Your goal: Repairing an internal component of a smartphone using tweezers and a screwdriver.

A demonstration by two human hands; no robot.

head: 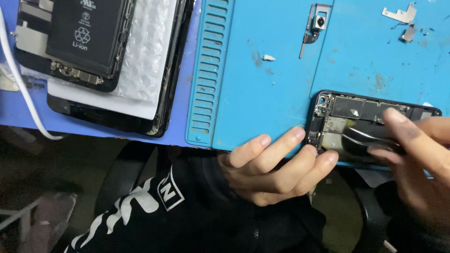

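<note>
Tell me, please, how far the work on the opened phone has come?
Done: the phone lies open, and a camera module and metal brackets lie loose on the blue mat. In hand: the left hand steadies its edge; the right hand works tweezers inside. Left: the circuit board remains inside.

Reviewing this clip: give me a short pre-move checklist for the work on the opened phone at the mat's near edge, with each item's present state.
1. Left hand steadies the opened phone at its left end: ok, fingertips touch the frame.
2. Right hand grips the tweezers: ok, pinched between thumb and fingers.
3. Tweezer tip position inside the phone: cannot tell, blurred.
4. Phone fully supported on the blue mat: not ok, it sits right at the near edge.
5. Removed camera module and metal brackets parked apart from the work: ok, they lie at the mat's far side.
6. Second opened phone out of the way: ok, far left.
</note>
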